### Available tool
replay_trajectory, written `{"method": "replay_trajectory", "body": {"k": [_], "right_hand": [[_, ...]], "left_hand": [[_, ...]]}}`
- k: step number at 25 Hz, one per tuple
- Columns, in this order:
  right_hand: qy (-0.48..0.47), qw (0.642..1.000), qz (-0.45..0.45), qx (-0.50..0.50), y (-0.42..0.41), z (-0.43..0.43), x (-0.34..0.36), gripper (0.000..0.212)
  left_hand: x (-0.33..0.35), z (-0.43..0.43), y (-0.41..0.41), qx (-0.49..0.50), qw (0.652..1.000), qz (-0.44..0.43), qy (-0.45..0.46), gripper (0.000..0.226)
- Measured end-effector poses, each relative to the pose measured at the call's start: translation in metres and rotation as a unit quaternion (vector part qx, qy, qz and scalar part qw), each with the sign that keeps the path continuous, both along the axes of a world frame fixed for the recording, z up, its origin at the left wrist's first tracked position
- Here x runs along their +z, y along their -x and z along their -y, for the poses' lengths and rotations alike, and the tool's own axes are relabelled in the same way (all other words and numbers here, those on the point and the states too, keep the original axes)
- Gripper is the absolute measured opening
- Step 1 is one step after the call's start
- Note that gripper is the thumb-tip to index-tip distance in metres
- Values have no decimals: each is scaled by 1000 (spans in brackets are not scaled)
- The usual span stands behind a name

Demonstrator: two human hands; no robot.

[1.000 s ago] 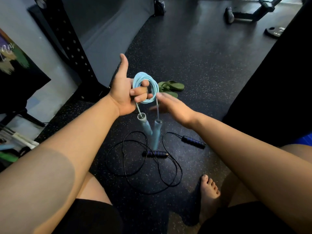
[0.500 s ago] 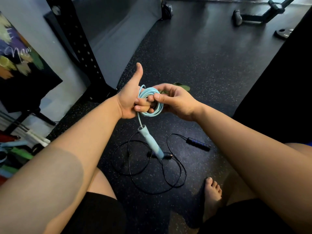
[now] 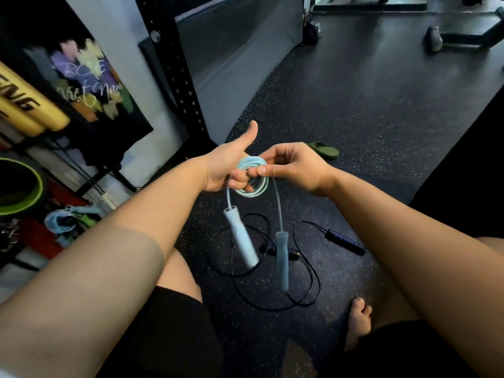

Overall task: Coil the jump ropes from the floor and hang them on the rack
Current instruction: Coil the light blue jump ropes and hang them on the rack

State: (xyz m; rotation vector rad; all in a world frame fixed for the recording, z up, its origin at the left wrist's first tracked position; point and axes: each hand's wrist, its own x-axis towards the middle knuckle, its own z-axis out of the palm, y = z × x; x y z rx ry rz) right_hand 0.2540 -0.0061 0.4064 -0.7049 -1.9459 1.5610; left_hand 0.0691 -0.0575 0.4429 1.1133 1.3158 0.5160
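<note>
1. Pale-blue jump rope (image 3: 252, 186) sits coiled in small loops around the curled fingers of the left hand (image 3: 223, 170). The thumb sticks up clear of the cord, so the loops keep their shape.
2. Right hand (image 3: 296, 166) pinches the coil's top edge, probably to steady it or tuck the tail.
3. Both blue handles (image 3: 241, 238) dangle below on short ends, free above the floor (image 3: 368, 118).
4. Black jump rope (image 3: 345, 241) lies loose on the floor beneath, uncoiled and waiting its turn. Hanging comes later, I'd say.
</note>
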Motion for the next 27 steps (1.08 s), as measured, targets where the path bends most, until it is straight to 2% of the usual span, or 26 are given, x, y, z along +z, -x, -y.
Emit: {"method": "replay_trajectory", "body": {"k": [4, 9, 14, 18, 20, 22, 24, 25, 27], "right_hand": [[-6, 999, -52, 5, 12, 1, 3, 32], [-75, 992, -78, 71, 62, 18, 22, 24], [-127, 979, -57, 146, 121, 64, 31, 23], [-136, 974, -42, 174, 175, 121, 21, 15], [-127, 974, -32, 188, 195, 148, 11, 15], [-121, 974, -12, 191, 212, 168, 0, 15], [-97, 978, 4, 186, 229, 181, -12, 15], [-85, 979, 12, 184, 238, 187, -17, 14], [-63, 982, 25, 177, 256, 197, -27, 14]], "left_hand": [[2, 16, -7, 159, 978, -78, -110, 82], [16, 63, 11, 327, 902, -194, -204, 76], [17, 134, 51, 411, 844, -269, -214, 76], [8, 194, 90, 485, 782, -327, -217, 73], [-3, 223, 107, 499, 783, -312, -199, 68], [-19, 249, 125, 497, 818, -215, -193, 50], [-34, 272, 144, 489, 844, -110, -189, 21], [-38, 281, 154, 486, 850, -92, -183, 14], [-46, 296, 171, 482, 856, -98, -161, 18]]}}
